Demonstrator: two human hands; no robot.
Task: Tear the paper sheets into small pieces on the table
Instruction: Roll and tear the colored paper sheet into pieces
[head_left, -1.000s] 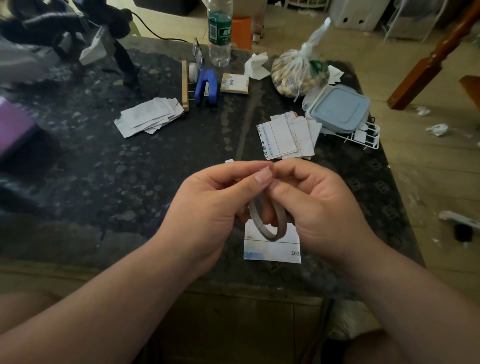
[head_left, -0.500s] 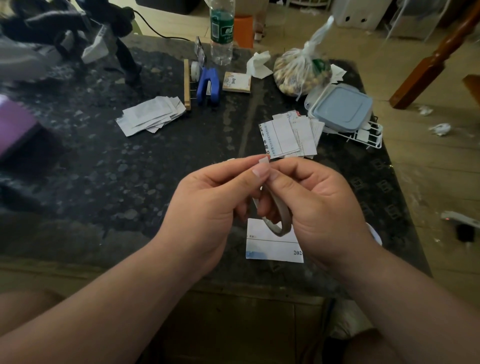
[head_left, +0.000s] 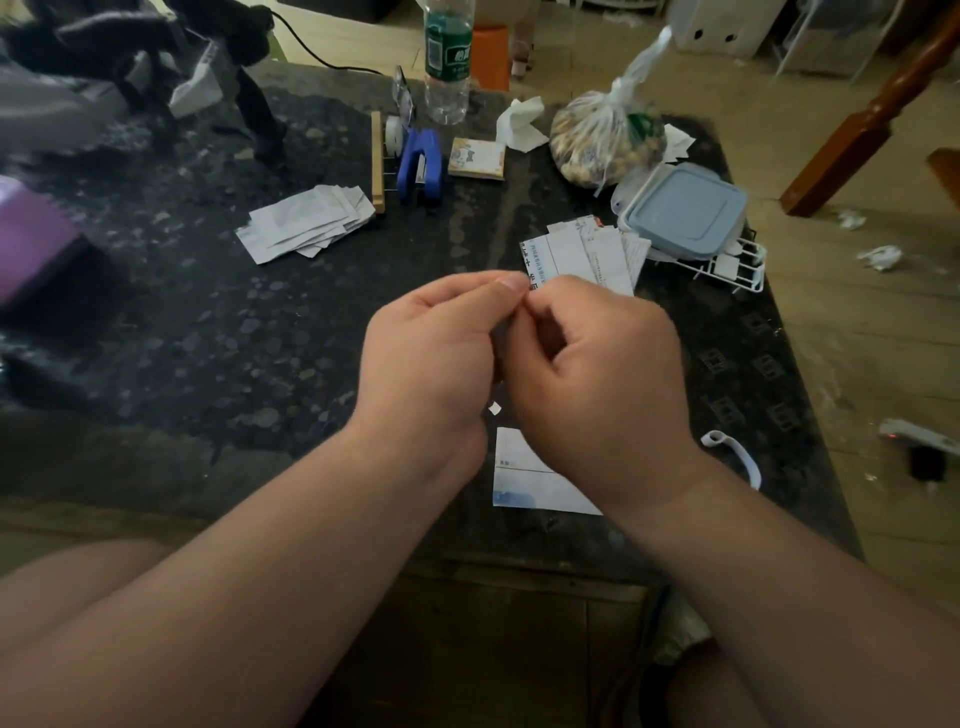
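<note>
Dark table (head_left: 311, 338) carries a paper sheet (head_left: 519, 470) at its near edge, long side crosswise, under the right hand (head_left: 597, 379), left hand (head_left: 431, 364) alongside; both curl tip-to-tip, whether pinching paper is hidden.

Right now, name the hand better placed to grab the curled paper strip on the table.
Right hand: the curled paper strip lies just outside its wrist, while the left hand sits on the far side.
</note>
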